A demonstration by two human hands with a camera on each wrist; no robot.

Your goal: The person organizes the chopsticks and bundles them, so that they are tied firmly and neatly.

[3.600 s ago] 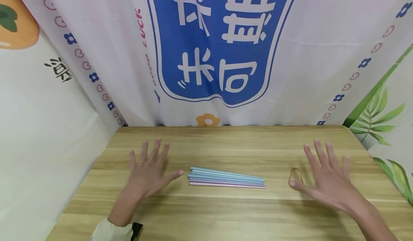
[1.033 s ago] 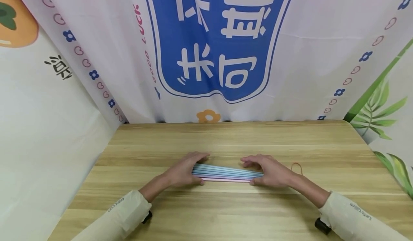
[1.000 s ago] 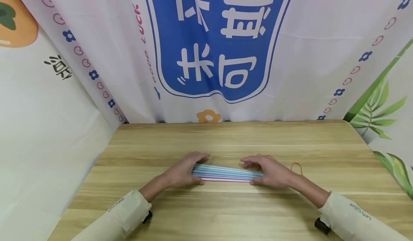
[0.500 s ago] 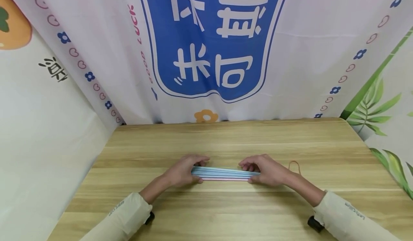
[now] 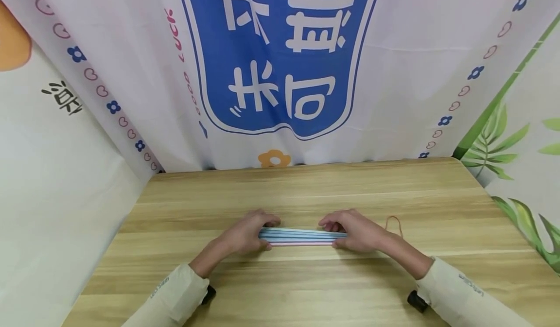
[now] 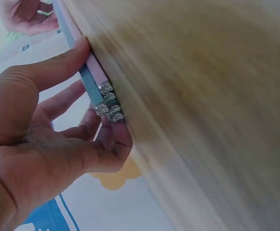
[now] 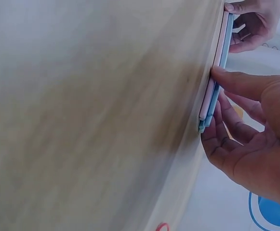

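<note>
A bundle of blue and pink chopsticks lies crosswise at the middle of the wooden table. My left hand grips the left end between thumb and fingers. At the right end my right hand does the same, its index finger arched over the far side. Silvery patterned ends show in the left wrist view, lined up by the left fingers. Plain blue and pink tips stick out slightly unevenly by the right hand. A thin red rubber band lies behind my right wrist, partly hidden by it.
The wooden table reaches back to a printed white curtain with a large blue panel. White cloth hangs along the left side. A dark strap piece sits under the right cuff.
Both hands went from lying spread apart on the table to gripping the two chopstick ends. The fanned chopsticks now lie closer together. Over the last second the hands have drawn slightly closer together.
</note>
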